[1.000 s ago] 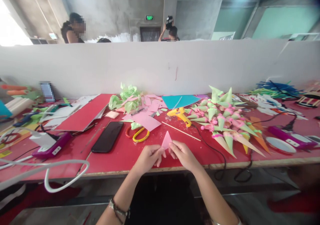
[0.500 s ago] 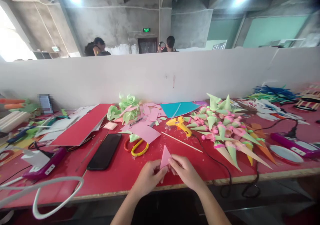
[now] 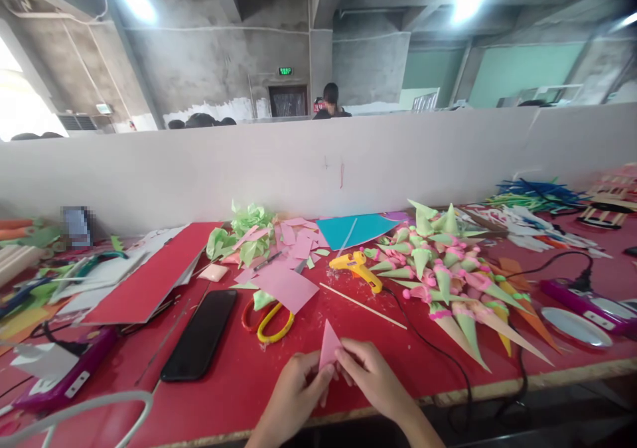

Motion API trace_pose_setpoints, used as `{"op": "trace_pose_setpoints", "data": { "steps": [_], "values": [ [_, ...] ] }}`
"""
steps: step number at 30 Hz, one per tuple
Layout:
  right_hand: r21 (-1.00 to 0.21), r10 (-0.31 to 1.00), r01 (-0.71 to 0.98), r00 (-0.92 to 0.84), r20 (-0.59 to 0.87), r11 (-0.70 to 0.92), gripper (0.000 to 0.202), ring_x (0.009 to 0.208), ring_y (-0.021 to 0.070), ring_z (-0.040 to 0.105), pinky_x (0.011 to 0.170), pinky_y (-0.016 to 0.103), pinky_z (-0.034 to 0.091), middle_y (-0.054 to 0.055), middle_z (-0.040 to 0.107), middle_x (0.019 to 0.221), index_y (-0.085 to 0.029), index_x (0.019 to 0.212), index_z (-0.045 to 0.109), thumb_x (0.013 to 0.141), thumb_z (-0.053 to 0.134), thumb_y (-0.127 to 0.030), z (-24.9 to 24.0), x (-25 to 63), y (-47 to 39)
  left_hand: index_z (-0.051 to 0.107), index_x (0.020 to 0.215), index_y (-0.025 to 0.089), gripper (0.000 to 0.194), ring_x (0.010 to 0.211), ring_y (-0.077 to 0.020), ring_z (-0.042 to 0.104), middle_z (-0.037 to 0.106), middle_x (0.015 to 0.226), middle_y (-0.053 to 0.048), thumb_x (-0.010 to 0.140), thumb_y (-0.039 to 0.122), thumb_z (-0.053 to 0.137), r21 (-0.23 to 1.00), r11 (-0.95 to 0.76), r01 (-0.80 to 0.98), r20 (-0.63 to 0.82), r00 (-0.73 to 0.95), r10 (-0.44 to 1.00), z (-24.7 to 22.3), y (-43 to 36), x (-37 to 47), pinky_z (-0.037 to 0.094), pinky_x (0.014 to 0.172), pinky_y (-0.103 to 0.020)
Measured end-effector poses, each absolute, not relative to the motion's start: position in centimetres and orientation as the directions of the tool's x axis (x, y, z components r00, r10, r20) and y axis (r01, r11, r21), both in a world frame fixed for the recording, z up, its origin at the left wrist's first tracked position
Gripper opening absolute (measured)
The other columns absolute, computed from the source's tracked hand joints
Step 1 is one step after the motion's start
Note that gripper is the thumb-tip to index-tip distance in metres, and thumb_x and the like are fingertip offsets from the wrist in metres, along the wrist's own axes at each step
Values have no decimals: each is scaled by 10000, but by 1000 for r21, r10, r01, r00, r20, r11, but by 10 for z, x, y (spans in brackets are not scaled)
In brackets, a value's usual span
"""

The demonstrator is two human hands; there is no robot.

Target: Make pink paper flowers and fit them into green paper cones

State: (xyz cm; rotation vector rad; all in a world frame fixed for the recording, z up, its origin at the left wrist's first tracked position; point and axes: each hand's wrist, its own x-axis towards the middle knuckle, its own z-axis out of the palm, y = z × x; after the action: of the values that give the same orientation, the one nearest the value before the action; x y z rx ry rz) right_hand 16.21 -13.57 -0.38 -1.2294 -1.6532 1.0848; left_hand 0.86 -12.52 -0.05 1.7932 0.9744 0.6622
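A small pink paper cone [image 3: 328, 347] stands with its tip up near the table's front edge. My left hand [image 3: 301, 388] pinches its lower left side between thumb and fingers. On the other side, my right hand [image 3: 371, 372] holds the cone's right edge, fingers bent round it. The fingertips partly hide its lower end. Beyond my hands lie a yellow glue gun [image 3: 357, 269], a thin wooden stick [image 3: 363, 306] and red-and-yellow-handled scissors [image 3: 276, 325]. Pink paper sheets [image 3: 286, 289] cover part of the scissors.
Green and pink cones [image 3: 442, 269] are heaped at the right, beside a white dish [image 3: 576, 326] and a purple power strip [image 3: 590, 305]. A black phone [image 3: 199, 335] and red board [image 3: 154, 275] lie left. A white partition [image 3: 249, 169] runs behind; people show beyond it.
The camera view has shifted, so the table items sit lower in the picture. Both hands still hold the pink cone. Beyond the partition, the person at the left now shows only the top of a head.
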Motion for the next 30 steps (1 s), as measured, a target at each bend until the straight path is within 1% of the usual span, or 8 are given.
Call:
{"op": "trace_pose_setpoints", "data": {
  "steps": [6,8,13,18,22,25,28,30],
  "values": [
    [-939,977,310,-191,94,151,267,574,106,462,566,199,353,-18,490,587,-147,657,510,807,462,-362,-5,162,-133,486,640,132,409,414,-62,392,436,440,35,866,422,308,904,-261,340,34,551,834,-6,-120,9,321,478,-158],
    [-935,976,317,-195,97,157,271,580,106,464,570,196,351,-15,497,586,-144,637,516,798,479,-357,-5,162,-132,482,621,134,408,393,-61,395,439,419,34,865,415,315,891,-287,351,41,570,821,-9,-118,8,325,471,-154],
    [-959,958,238,-276,85,153,398,480,81,411,496,190,309,-32,420,485,-149,543,460,837,395,-408,-3,161,-132,532,705,127,394,365,-61,422,475,391,33,865,417,319,873,-307,379,0,629,777,-8,-120,9,367,506,-152],
    [-959,990,275,-134,36,72,456,439,73,343,464,201,271,-47,335,447,-171,509,364,834,336,-489,-9,160,-131,519,694,125,514,318,-53,360,441,370,38,864,495,206,909,-202,364,-57,590,806,-7,-121,11,351,455,-154],
    [-948,992,320,-122,-36,5,469,473,90,379,507,211,316,-40,359,469,-175,541,390,813,311,-549,-11,162,-132,490,608,135,604,304,-54,346,398,353,41,812,607,173,930,-167,327,-73,611,789,-8,-118,9,333,425,-161],
    [-944,993,330,-102,-58,-21,475,512,104,411,558,219,356,-30,397,493,-178,558,403,777,335,-595,-10,164,-133,486,527,136,656,356,-60,377,412,360,19,796,635,156,899,-247,362,-26,607,794,-7,-116,7,364,492,-170],
    [-951,991,301,-92,-95,-63,455,483,106,407,537,219,373,-35,395,476,-184,599,431,763,361,-602,-17,166,-133,506,499,134,655,444,-76,422,480,423,-19,823,592,168,854,-297,428,-14,589,808,-8,-116,6,348,507,-169],
    [-954,995,289,-41,-94,-78,436,501,123,437,532,224,391,-20,439,497,-186,651,479,745,397,-604,-25,169,-134,527,513,139,630,496,-89,439,516,464,-33,839,559,190,838,-306,452,-23,589,808,-12,-117,5,336,510,-174]
  ]
}}
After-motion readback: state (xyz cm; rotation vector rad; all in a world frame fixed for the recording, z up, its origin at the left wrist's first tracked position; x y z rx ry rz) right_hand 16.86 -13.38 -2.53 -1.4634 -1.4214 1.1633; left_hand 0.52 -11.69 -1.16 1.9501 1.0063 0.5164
